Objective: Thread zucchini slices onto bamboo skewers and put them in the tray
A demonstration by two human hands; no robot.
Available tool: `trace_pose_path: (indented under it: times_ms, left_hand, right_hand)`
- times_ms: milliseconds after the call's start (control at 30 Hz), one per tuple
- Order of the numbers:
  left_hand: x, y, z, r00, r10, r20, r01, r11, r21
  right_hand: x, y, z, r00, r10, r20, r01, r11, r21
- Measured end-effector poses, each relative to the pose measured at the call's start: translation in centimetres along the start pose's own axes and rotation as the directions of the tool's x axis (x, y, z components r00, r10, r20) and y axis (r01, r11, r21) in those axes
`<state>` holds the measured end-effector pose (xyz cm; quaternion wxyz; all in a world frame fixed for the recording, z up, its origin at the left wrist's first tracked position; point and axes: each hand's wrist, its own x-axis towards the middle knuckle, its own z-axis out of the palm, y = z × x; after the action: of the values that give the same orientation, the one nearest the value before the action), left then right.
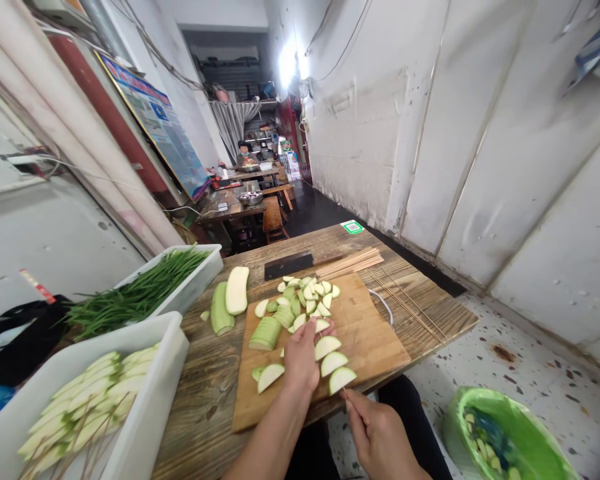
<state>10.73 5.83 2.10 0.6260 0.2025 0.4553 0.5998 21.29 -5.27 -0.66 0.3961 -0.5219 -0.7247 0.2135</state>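
Note:
My right hand (380, 427) is closed around the lower end of a thin wooden skewer. Several half-moon zucchini slices (334, 362) are threaded along it, spaced apart. My left hand (301, 357) pinches another zucchini slice (321, 325) at the skewer's far end; its fingers partly hide the tip. Beneath both lies a wooden cutting board (370, 327), bearing a pile of cut pieces (313, 293), a sliced zucchini section (266, 332) and a loose slice (271, 378) by my left wrist. Two large peeled zucchini pieces (237, 291) rest left of the board.
Behind the board are a cleaver (289, 265) and a bundle of skewers (353, 262); a few loose skewers (410, 307) lie right. White bins hold skewered slices (93, 393) and green chives (153, 287). A green-lined bin (510, 433) stands on the floor. A person sits far back.

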Motion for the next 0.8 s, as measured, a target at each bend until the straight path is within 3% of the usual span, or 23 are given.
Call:
trace_pose_path:
  times_ms: [300,533,800]
  left_hand:
    - [-0.14,-0.06,0.24,1.000,-0.008,0.008,0.007,1.000,0.012]
    - [-0.01,-0.23,0.15,0.999,-0.028,-0.045,0.030,0.999,0.028]
    - [-0.05,-0.25,0.11,1.000,-0.030,-0.009,0.030,0.999,0.011]
  right_hand:
    - [0.29,0.19,-0.01,1.000,0.023,-0.008,-0.023,1.000,-0.006]
    - [0.15,0.41,0.31,1.000,0.004,-0.022,-0.005,1.000,-0.014]
    - [0.00,0.57,0.65,1.000,0.020,0.007,-0.020,0.999,-0.027]
